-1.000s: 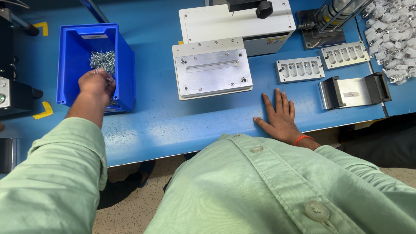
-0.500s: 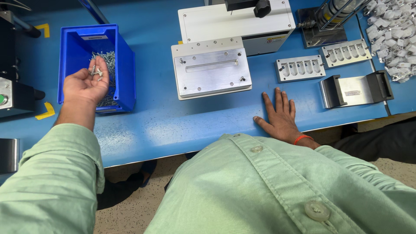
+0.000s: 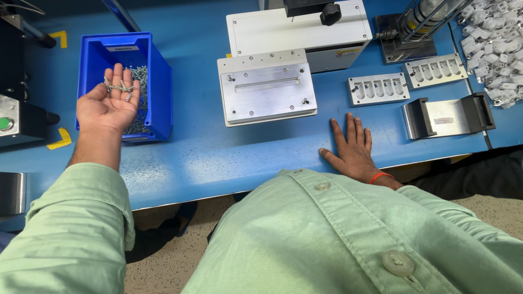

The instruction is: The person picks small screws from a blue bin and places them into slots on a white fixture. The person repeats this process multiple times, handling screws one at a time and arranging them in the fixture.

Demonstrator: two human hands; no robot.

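My left hand (image 3: 105, 111) is turned palm up over the near half of a blue plastic bin (image 3: 161, 81). Several small silver screws (image 3: 119, 87) lie on its fingers, and more screws (image 3: 140, 73) are heaped inside the bin. My right hand (image 3: 353, 151) rests flat on the blue table (image 3: 218, 158) near the front edge. Its fingers are spread and it holds nothing. An orange band is on that wrist. A grey metal fixture plate (image 3: 267, 92) sits between the two hands, farther back.
A white machine housing (image 3: 297, 27) with a black knob stands behind the plate. Two slotted metal trays (image 3: 377, 89) (image 3: 435, 69), a bent metal bracket (image 3: 447, 117) and a pile of small white parts (image 3: 493, 38) are at the right. A black device with a green button (image 3: 16, 114) is at the left.
My left hand has come up out of the bin and turned palm up with screws in it. The right hand has stayed flat on the table.
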